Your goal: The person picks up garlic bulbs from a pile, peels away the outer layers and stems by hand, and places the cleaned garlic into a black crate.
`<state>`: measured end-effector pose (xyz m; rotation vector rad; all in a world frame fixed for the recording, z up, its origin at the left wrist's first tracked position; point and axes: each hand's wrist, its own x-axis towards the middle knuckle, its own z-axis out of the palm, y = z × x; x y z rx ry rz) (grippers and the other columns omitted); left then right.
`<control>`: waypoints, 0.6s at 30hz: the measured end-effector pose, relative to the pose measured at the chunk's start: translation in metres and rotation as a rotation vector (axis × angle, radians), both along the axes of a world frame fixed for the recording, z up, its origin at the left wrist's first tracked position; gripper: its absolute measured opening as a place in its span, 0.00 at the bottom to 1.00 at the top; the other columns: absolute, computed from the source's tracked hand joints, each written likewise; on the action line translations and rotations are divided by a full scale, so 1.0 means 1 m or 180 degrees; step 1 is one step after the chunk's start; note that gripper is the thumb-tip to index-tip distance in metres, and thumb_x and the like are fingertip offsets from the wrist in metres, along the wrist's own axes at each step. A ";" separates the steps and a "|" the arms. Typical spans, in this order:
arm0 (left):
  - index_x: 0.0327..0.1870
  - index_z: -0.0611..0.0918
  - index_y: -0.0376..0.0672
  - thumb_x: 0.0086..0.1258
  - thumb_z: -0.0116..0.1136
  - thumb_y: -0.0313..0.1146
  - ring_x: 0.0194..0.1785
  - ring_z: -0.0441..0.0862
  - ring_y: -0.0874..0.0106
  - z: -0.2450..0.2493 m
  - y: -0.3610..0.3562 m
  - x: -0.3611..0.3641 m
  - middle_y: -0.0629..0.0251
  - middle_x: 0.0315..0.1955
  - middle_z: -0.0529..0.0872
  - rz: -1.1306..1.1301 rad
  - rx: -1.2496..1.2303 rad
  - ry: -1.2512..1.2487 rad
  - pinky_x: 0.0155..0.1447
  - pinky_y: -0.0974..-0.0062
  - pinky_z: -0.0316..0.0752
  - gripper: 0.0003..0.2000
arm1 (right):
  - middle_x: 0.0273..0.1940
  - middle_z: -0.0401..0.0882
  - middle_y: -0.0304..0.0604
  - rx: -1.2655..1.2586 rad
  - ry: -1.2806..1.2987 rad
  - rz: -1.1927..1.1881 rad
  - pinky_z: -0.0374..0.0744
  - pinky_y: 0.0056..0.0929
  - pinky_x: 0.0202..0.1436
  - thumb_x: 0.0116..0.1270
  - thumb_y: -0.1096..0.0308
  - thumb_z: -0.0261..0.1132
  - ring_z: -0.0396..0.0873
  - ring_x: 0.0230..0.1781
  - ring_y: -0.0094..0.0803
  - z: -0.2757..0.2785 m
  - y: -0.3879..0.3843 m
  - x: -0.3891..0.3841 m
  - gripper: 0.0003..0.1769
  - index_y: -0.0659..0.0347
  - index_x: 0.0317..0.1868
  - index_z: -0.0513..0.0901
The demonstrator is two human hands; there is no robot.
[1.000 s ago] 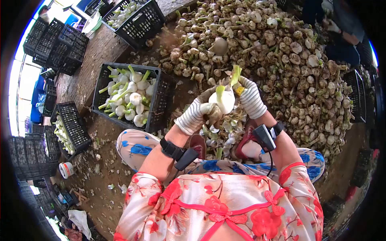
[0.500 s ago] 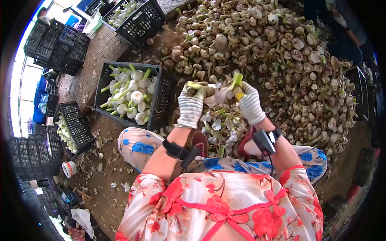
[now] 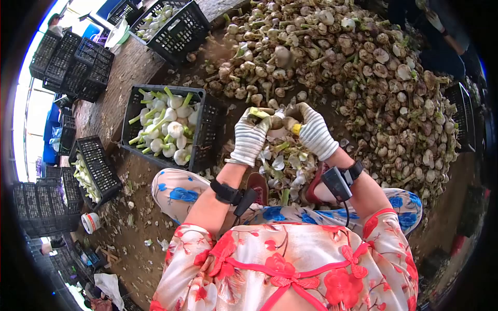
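Between my two gloved hands is a garlic bulb [image 3: 279,114], mostly covered by the fingers. My left hand [image 3: 252,133] is closed round it, and the cut green stem [image 3: 259,112] pokes out above that thumb. From the other side, my right hand [image 3: 314,131] pinches at the bulb with thumb and fingertips. A small yellow piece [image 3: 296,128] shows at the right thumb; what it belongs to is hidden. Peeled skins [image 3: 282,163] lie in a heap under both hands, between my shoes.
A black crate [image 3: 199,129] of cleaned garlic stands to the left. Ahead and to the right spreads a large pile of unpeeled garlic [image 3: 363,83]. More crates [image 3: 176,32] stand farther left. Another person's gloved hand [image 3: 434,20] shows at the top right.
My right hand has come in toward the left and turned down onto the bulb. The green strip and loose skin it was pulling no longer show in its fingers.
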<state>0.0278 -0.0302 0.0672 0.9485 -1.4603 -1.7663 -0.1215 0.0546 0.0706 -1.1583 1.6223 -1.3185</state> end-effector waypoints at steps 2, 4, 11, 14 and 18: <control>0.38 0.79 0.34 0.61 0.54 0.21 0.33 0.79 0.77 0.002 -0.003 0.008 0.65 0.30 0.82 -0.0105 0.0446 0.0326 0.41 0.80 0.76 0.06 | 0.25 0.76 0.39 0.0233 -0.0959 -0.0104 0.72 0.19 0.24 0.59 0.70 0.63 0.71 0.22 0.20 0.000 -0.003 -0.002 0.10 0.65 0.37 0.73; 0.41 0.79 0.34 0.61 0.58 0.26 0.34 0.79 0.77 0.002 -0.006 0.017 0.65 0.31 0.82 -0.0117 0.1177 0.1060 0.41 0.79 0.76 0.09 | 0.24 0.75 0.39 0.0017 -0.1160 -0.0050 0.71 0.19 0.21 0.58 0.72 0.62 0.71 0.20 0.20 -0.032 -0.005 -0.011 0.07 0.64 0.35 0.74; 0.47 0.77 0.39 0.64 0.55 0.40 0.48 0.78 0.66 -0.005 -0.025 0.011 0.60 0.45 0.81 0.0882 0.3223 0.2015 0.47 0.70 0.77 0.16 | 0.29 0.75 0.36 0.0853 -0.1930 0.1281 0.76 0.24 0.31 0.52 0.66 0.71 0.74 0.29 0.22 0.065 0.031 -0.027 0.15 0.64 0.35 0.76; 0.44 0.78 0.42 0.63 0.56 0.44 0.42 0.80 0.68 -0.020 -0.031 0.022 0.63 0.41 0.82 0.0717 0.3009 0.1929 0.38 0.72 0.79 0.16 | 0.33 0.76 0.39 -0.0638 -0.2350 0.1543 0.79 0.25 0.33 0.56 0.60 0.67 0.77 0.30 0.29 0.009 0.034 -0.092 0.16 0.64 0.36 0.76; 0.37 0.80 0.48 0.59 0.59 0.49 0.27 0.77 0.73 -0.023 -0.033 0.022 0.69 0.31 0.83 0.0919 0.2957 0.1359 0.26 0.75 0.75 0.15 | 0.42 0.78 0.52 0.1299 0.1614 0.0696 0.77 0.35 0.41 0.58 0.60 0.60 0.79 0.38 0.41 -0.038 0.021 -0.074 0.21 0.62 0.50 0.73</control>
